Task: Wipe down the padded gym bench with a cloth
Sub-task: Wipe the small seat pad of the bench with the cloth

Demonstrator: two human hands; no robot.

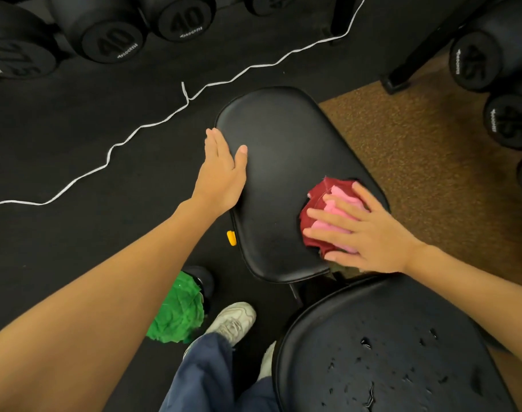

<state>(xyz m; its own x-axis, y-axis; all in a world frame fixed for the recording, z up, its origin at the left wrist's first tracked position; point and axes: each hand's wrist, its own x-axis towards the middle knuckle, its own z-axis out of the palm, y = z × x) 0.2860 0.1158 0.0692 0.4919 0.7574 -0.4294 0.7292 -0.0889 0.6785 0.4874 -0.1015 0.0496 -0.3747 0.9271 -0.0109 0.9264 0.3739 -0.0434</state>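
Wiping: right hand [369, 230] presses flat, fingers spread and straight, on a bunched dark-red and pink cloth [328, 215]
Cloth position: on the black padded vinyl bench seat pad [283, 162], at the pad's 4 o'clock, near its right edge
Left hand [221, 171]: released, fingers straight and together, palm resting on the pad's left edge at 9 o'clock, thumb on the top surface; grasps nothing
Second pad: black padded bench section with cracked, peeling vinyl [396, 352], at 5 o'clock of the seat pad, just beside it
Adjuster: small yellow tab [231, 238] below the seat pad's left edge, 7 o'clock
Floor: crumpled green cloth [178, 316] at 7 o'clock, near a white sneaker [233, 321] and a blue denim trouser leg [206, 373]
Floor line: white cord [111, 150] running from 8 o'clock up to 12 o'clock
Weights: black round dumbbells marked 40 [114, 40] at 11 o'clock; black dumbbells marked 45 [474, 63] at 2 o'clock
Mat: brown carpet patch [417, 162] at 3 o'clock
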